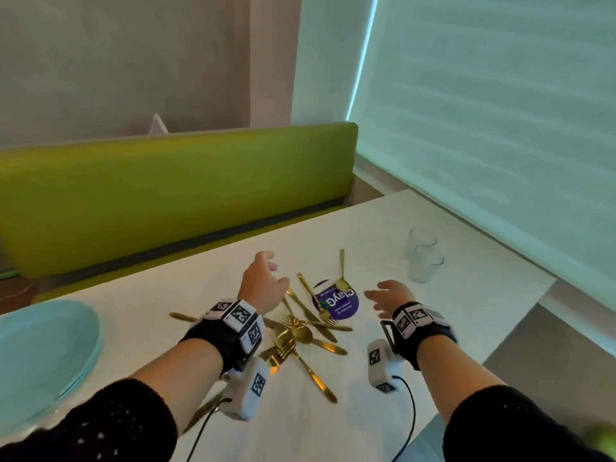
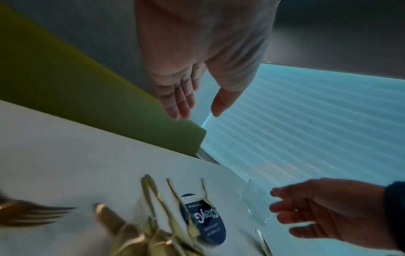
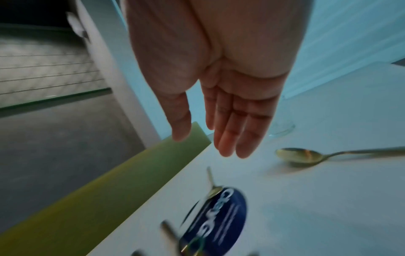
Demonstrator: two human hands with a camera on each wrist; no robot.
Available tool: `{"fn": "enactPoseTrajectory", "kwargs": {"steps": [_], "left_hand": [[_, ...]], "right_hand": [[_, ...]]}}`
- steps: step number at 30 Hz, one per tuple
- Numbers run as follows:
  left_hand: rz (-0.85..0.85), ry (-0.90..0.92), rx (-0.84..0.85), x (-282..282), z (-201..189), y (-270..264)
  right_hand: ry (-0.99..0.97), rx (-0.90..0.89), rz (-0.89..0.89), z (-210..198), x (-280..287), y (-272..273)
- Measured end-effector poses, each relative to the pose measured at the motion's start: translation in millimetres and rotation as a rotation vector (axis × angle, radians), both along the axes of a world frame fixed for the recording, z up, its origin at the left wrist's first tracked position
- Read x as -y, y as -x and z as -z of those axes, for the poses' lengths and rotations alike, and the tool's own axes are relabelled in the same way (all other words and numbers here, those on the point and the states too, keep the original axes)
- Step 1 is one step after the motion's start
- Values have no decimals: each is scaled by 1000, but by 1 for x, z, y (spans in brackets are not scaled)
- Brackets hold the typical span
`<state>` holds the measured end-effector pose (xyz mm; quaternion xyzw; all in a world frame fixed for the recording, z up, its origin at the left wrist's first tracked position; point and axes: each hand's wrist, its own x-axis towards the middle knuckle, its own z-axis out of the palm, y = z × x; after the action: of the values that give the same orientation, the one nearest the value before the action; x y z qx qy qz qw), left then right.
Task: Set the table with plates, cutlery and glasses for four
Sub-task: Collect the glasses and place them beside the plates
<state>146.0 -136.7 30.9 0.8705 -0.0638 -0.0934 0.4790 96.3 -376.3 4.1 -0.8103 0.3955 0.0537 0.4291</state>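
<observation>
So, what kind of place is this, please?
Probably a cafe or restaurant booth. A long green padded bench runs along a white table, a round branded sticker lies on it, and a roller blind covers the window.

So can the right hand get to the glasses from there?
Probably yes. The right hand is open and holds nothing, and the clear glasses stand just beyond its fingertips on the white table. Nothing lies between them; the gold cutlery pile is off to its left.

Head view looks down from above the purple sticker; both wrist views skim low and close toward it, sharing it.
</observation>
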Motion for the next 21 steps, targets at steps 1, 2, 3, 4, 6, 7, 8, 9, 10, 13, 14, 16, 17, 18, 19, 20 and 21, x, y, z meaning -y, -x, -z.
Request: {"fn": "enactPoseTrajectory", "kwargs": {"steps": [1,2,3,4,6,7,8,9,10,13,14,16,17,18,19,20,21], "left_hand": [[17,-15,-9,18,2,-10],[32,-27,-16,36,4,-21],[43,-35,-22,53,7,-30],[53,-37,-31,68,9,-39],[63,-32,-57,96,15,-53],[69,-31,-70,108,20,-59],[78,-35,-86,119,24,-65],[86,-41,-99,128,28,-70],[93,-47,-110,138,32,-75],[97,-52,-124,157,40,-89],[93,-49,-126,162,42,-92],[87,-47,-129,169,46,-99],[84,-46,-130,172,49,-102],[80,-45,-132,174,51,-105],[76,-44,-135,177,54,-108],[75,-44,-138,179,56,-111],[74,-45,-142,181,58,-113]], "right_hand": [[-7,-2,40,6,24,-6],[7,-23,63,12,47,-11],[28,-46,87,19,71,-16],[57,-70,106,28,95,-21],[79,-84,158,49,140,-32],[64,-72,200,52,154,-36],[49,-56,245,52,163,-39],[42,-49,283,53,171,-42],[40,-48,312,51,176,-45],[24,-21,370,57,193,-54],[23,0,379,60,197,-57],[25,31,391,68,203,-63],[28,41,389,73,205,-65],[39,56,381,77,206,-67],[53,75,375,81,207,-69],[60,96,374,84,208,-71],[60,117,379,86,208,-74]]}}
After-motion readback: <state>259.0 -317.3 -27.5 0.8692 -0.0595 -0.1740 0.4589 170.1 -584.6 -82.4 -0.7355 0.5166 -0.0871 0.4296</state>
